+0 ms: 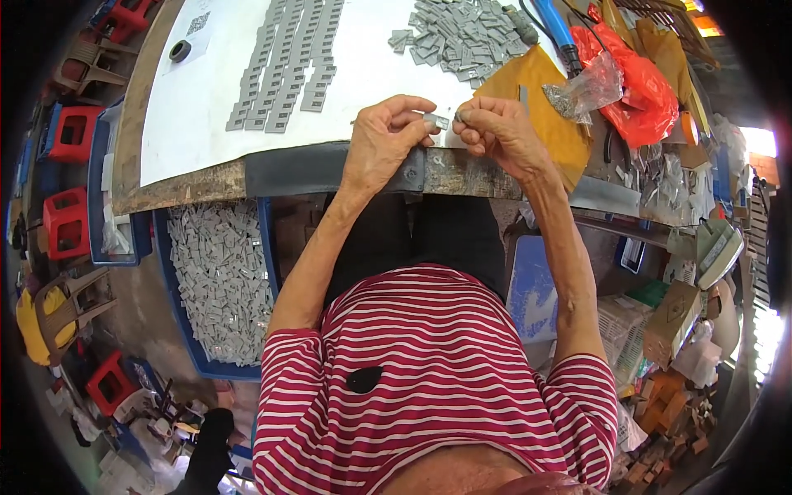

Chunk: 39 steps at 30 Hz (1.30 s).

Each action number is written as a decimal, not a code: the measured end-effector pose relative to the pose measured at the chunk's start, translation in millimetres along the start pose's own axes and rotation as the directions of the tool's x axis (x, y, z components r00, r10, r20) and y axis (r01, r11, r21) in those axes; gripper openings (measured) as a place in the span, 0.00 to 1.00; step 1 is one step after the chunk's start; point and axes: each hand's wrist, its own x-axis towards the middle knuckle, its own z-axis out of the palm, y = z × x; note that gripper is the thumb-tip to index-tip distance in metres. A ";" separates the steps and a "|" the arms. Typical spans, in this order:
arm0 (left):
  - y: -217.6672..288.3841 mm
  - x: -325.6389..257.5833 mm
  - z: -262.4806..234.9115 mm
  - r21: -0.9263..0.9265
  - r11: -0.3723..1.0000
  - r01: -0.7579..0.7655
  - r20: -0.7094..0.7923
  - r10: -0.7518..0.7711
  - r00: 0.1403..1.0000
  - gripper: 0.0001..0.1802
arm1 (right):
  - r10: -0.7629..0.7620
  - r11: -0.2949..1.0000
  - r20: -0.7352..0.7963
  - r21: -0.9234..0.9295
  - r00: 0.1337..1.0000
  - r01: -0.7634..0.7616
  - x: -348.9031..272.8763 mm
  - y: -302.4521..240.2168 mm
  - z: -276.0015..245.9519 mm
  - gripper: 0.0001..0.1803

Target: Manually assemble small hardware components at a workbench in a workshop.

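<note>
Above the table's front edge, my left hand (388, 136) pinches a small grey rectangular plastic piece (437, 121) between thumb and fingers. My right hand (505, 136) is close beside it, thumb and fingertips pressed together near the end of that piece. Whatever the right fingertips hold is too small to make out. Overlapping rows of similar grey pieces (285, 70) lie on the white sheet (194, 115) to the left. A loose pile of grey pieces (462, 41) sits beyond my hands.
At the right are a brown paper sheet (540, 78), a clear bag of small metal parts (582, 91), a red plastic bag (639, 91) and a blue-handled tool (554, 25). A black ring (179, 51) lies far left. Below the table stands a blue bin (171, 276) full of grey pieces.
</note>
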 end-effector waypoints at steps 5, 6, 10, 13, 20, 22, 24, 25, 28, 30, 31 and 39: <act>-1.0 -0.7 -1.1 -0.015 1.000 -0.008 0.006 0.008 1.000 0.13 | -0.051 0.996 -0.022 -0.068 0.998 0.049 -2.4 2.1 5.9 0.06; -1.0 -0.7 -0.9 -0.012 1.000 -0.009 0.005 0.009 1.000 0.13 | -0.079 0.992 -0.025 -0.097 0.997 0.076 -3.0 3.4 7.1 0.06; -0.6 -2.3 0.8 0.002 1.000 -0.007 -0.004 0.007 1.000 0.13 | -0.125 0.988 -0.036 -0.093 0.992 0.121 -4.8 7.3 10.2 0.05; -2.6 -2.3 1.0 0.015 1.000 -0.002 -0.005 0.002 1.000 0.13 | -0.128 0.977 -0.042 -0.176 0.991 0.119 -5.2 10.4 8.9 0.04; -1.9 -3.0 4.3 0.091 0.994 -0.060 0.004 0.060 0.998 0.09 | -0.161 0.951 -0.009 -0.270 0.987 0.153 -2.4 15.3 3.5 0.04; -3.4 -2.9 4.0 0.120 0.991 -0.065 0.006 0.065 0.998 0.09 | -0.154 0.950 0.001 -0.275 0.988 0.148 -2.0 15.6 2.8 0.04; -2.9 -4.0 3.6 0.126 0.990 -0.062 0.002 0.063 0.998 0.09 | -0.134 0.956 0.005 -0.263 0.991 0.131 -1.4 16.1 2.8 0.05; -2.7 -4.3 4.2 0.130 0.990 -0.061 0.001 0.061 0.998 0.09 | -0.134 0.956 0.004 -0.263 0.991 0.131 -1.8 16.3 2.3 0.05; -2.7 -4.7 4.9 0.138 0.989 -0.060 0.003 0.060 0.998 0.09 | -0.136 0.953 0.020 -0.272 0.991 0.136 -2.2 16.7 1.6 0.05; -1.9 -5.4 5.4 0.136 0.989 -0.057 0.001 0.058 0.998 0.09 | -0.134 0.955 0.005 -0.266 0.991 0.131 -2.0 16.3 2.9 0.05; -1.5 -5.6 5.4 0.134 0.989 -0.056 -0.002 0.057 0.998 0.09 | -0.134 0.955 0.006 -0.266 0.991 0.131 -1.9 16.4 3.2 0.05; -3.5 -4.5 0.5 0.055 0.998 -0.025 -0.005 0.025 1.000 0.11 | -0.199 0.930 -0.057 -0.325 0.978 0.170 -2.8 18.5 16.0 0.06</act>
